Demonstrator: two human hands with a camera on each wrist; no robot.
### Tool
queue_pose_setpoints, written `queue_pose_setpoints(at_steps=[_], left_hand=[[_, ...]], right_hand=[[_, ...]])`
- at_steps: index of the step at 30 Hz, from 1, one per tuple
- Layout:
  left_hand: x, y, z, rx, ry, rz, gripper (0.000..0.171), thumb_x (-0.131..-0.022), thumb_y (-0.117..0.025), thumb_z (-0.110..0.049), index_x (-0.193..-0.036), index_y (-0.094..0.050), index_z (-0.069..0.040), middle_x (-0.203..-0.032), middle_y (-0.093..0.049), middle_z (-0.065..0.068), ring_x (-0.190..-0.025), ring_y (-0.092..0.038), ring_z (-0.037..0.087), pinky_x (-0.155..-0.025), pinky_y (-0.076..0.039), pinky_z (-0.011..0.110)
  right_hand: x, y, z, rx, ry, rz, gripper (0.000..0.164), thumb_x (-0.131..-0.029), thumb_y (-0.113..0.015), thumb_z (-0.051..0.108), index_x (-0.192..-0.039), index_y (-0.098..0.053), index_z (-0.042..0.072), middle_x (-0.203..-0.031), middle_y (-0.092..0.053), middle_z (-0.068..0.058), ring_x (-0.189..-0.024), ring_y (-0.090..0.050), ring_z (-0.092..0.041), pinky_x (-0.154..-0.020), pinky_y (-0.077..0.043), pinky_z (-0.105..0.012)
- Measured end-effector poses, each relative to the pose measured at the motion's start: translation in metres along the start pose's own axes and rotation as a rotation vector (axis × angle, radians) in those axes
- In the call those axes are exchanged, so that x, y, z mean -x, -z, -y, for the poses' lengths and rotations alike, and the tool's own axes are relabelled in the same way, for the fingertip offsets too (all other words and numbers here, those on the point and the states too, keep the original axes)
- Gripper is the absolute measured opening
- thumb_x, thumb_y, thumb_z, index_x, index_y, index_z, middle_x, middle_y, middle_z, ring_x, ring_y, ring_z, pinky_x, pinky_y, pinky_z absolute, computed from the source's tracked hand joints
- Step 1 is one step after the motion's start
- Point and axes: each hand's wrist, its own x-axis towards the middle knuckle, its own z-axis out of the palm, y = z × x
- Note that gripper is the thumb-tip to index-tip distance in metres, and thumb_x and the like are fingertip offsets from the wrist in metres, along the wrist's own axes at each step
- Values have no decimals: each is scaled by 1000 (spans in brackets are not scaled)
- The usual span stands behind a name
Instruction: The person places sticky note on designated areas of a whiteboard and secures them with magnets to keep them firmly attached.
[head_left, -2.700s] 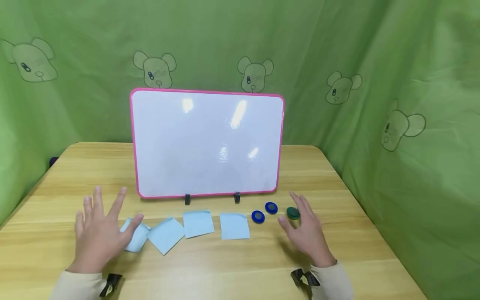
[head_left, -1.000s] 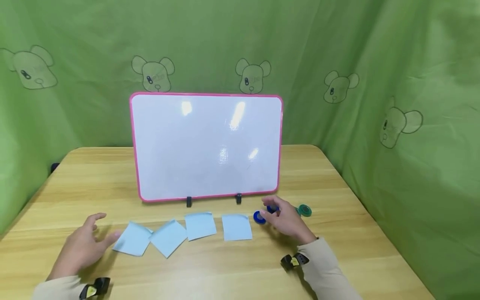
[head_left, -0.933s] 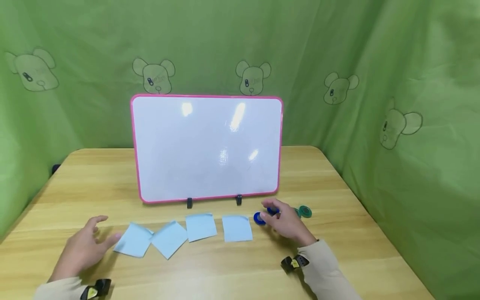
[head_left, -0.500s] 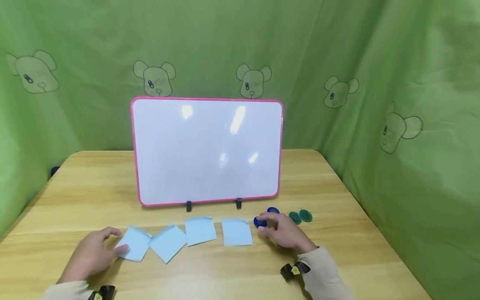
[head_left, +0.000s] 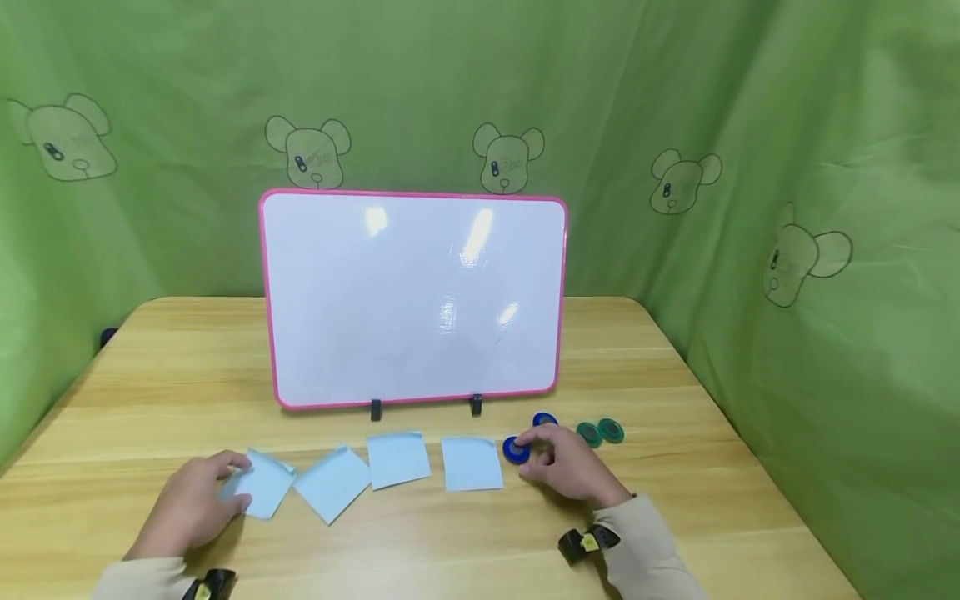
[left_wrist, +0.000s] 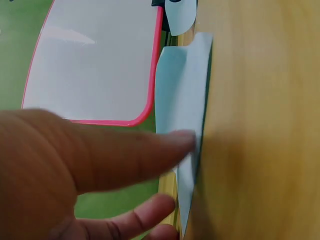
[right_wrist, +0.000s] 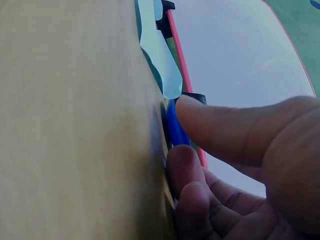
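Right hand (head_left: 572, 464) pinches blue disc (head_left: 513, 453): round, grey centre.

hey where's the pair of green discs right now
In the head view, the pair of green discs lies on the table, right of the two blue discs and just beyond the right hand.

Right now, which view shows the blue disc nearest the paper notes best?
The head view: the blue disc shows most of its round face, the right hand overlapping it. The right wrist view gives only its edge, partly behind the thumb; the left wrist view does not show it.
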Motion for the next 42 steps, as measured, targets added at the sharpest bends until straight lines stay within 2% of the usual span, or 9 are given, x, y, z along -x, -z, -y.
queue_pose_setpoints(at_steps=[3,5,9,11,13,17,29,37,42], left_hand=[[0,-1,0,-13,15,9,52,-79,-79,-28,-116,-61,4,-111,-56,36,-104,-50,53,-86,-41,65],[0,0,-1,-20,31,13,54,-77,-80,-29,-117,-61,3,-110,-55,35,-102,-50,50,-84,-42,64],[-1,1,-3,-28,44,16,42,-80,-77,-17,-115,-62,0,-109,-55,34,-99,-51,47,-81,-43,62],[0,1,-3,-29,47,3,43,-81,-77,-19,-116,-62,0,-109,-55,35,-99,-51,46,-81,-43,61],[1,2,-3,-31,63,-4,52,-79,-78,-27,-118,-60,2,-109,-54,36,-99,-49,48,-79,-43,60],[2,2,-1,-36,89,-3,71,-72,-84,-36,-121,-55,6,-105,-53,37,-97,-46,50,-78,-40,58],[0,7,4,-4,95,1,73,-67,-87,-28,-123,-54,6,-106,-52,40,-93,-52,49,-77,-45,63],[1,6,4,51,62,-50,57,-68,-83,-11,-118,-59,3,-106,-51,37,-94,-51,47,-78,-44,64],[2,6,4,72,61,-90,38,-80,-76,-17,-110,-65,3,-118,-53,38,-108,-47,55,-89,-38,67]], right_hand=[[-1,0,1,20,11,1,37,-80,-78,11,-116,-67,8,-103,-64,-8,-65,-54,-13,-57,-47,-26],[-1,-1,1,33,15,-1,37,-80,-78,10,-116,-68,10,-110,-64,-9,-65,-55,-13,-58,-48,-26],[-1,-2,2,59,4,-9,32,-81,-78,11,-111,-69,11,-90,-63,-3,-63,-54,-12,-57,-47,-26],[-1,-3,3,68,-4,-13,29,-81,-78,12,-108,-69,11,-80,-58,0,-63,-53,-13,-57,-46,-26],[-1,-2,3,69,-6,-16,27,-81,-78,13,-106,-69,10,-75,-55,2,-64,-52,-13,-59,-45,-27],[-1,-2,4,73,-1,-19,24,-83,-77,16,-105,-69,10,-75,-55,2,-65,-52,-14,-60,-45,-28],[1,-3,3,86,24,-41,18,-88,-71,19,-105,-69,12,-82,-56,3,-65,-50,-14,-58,-44,-28],[1,-5,1,67,3,-76,11,-94,-64,19,-102,-70,14,-81,-58,4,-67,-51,-14,-59,-45,-29],[1,-6,2,16,-52,-132,15,-99,-54,13,-97,-69,9,-76,-61,3,-69,-57,-11,-65,-48,-30]])
